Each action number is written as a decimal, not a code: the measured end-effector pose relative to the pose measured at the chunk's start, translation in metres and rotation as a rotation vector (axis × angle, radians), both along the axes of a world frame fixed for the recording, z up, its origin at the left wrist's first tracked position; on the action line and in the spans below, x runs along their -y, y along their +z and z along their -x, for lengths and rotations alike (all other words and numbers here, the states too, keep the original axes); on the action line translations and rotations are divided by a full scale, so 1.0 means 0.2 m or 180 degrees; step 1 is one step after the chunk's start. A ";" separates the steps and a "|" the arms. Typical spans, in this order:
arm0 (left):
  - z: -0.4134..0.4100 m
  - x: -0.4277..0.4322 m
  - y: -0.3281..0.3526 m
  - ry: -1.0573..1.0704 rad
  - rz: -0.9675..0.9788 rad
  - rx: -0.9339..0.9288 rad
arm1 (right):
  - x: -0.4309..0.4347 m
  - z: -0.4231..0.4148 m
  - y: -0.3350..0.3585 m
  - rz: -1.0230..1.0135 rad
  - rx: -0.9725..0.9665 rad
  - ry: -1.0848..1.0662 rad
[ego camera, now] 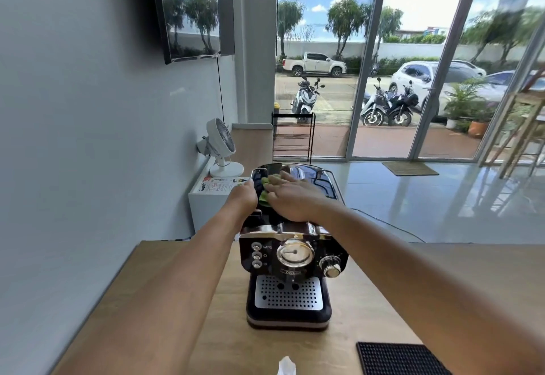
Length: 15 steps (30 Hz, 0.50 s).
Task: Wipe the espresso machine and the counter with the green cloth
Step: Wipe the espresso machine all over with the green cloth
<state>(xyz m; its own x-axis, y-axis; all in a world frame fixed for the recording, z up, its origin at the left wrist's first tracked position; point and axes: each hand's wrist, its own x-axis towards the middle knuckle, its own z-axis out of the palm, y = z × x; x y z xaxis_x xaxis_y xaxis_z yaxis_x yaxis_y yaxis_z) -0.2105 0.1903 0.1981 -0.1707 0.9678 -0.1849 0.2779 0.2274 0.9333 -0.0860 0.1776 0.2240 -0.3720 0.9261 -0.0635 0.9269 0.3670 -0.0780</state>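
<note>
Both bare forearms reach forward from the bottom of the view over the wooden table (165,301) and meet on top of the black espresso machine (290,259), which stands upright near the middle of the table with its dial, three buttons and knob facing the person. The right hand (290,199) lies palm down on the machine's shiny top, fingers (284,180) stretched out flat and together, pressing the green cloth (264,196) against the surface; only a crumpled green edge shows at the left of the hand and under the fingertips. The left hand (243,196) is at the top's left edge, just beside the cloth, its back turned to the camera and its fingers curled out of sight, so I cannot tell whether they are closed on the edge or on anything.

Past the machine, a low white cabinet (203,206) stands against the wall, with a white fan (221,146) and a printed card (219,186) on it. A dark screen (191,12) hangs on the wall above. On the table near the person, a black rubber mat (398,358) lies at the right, well apart from the machine, and a bit of white tissue (286,366) pokes up at the bottom edge. A black cable (389,225) runs off behind the right forearm.
</note>
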 end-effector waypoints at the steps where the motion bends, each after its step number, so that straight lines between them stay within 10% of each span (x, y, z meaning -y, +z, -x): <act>1: 0.00 0.00 0.00 0.0030 -0.0027 0.0008 | 0.08 0.00 -0.01 0.0002 -0.0003 0.0075; 11: 0.01 -0.02 0.00 0.0086 -0.0009 -0.0027 | 0.44 0.02 -0.27 -0.1704 -0.0875 0.0048; 15: 0.02 -0.07 -0.06 0.0058 0.0024 0.0019 | 0.47 -0.15 -0.37 -0.1465 -0.1806 0.0007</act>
<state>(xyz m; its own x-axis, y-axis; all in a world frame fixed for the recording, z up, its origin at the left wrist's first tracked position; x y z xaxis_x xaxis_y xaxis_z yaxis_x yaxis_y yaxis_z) -0.2149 0.2049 0.1855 -0.1872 0.9631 -0.1932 0.2680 0.2393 0.9332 -0.0566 0.0837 0.1509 -0.2340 0.8118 0.5351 0.7889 0.4802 -0.3836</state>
